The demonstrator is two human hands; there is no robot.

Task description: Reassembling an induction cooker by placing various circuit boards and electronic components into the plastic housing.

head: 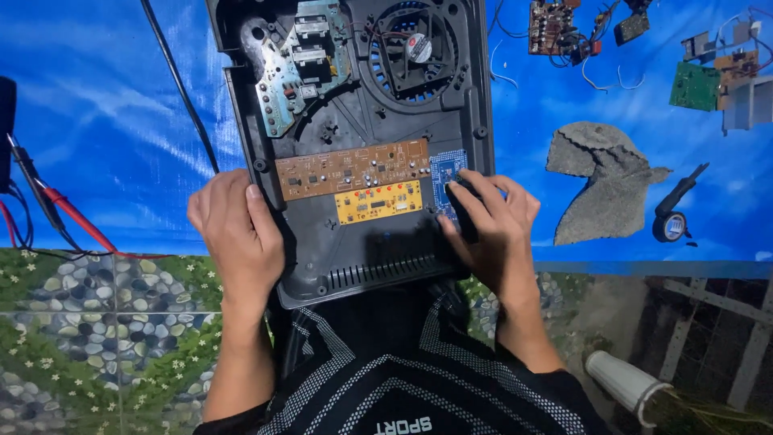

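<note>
An opened black plastic appliance housing lies in front of me on a blue sheet. Inside it sit a brown circuit board, a yellow circuit board, a small blue board, a pale green board and a round cooling fan. My left hand grips the housing's left edge. My right hand rests on the lower right part, its fingers closed around a dark object pressed against the blue board.
Loose circuit boards and a green board lie at the back right. A grey torn pad and a black tape roll sit right of the housing. Red and black probe leads lie at left. A white tube lies on the floor.
</note>
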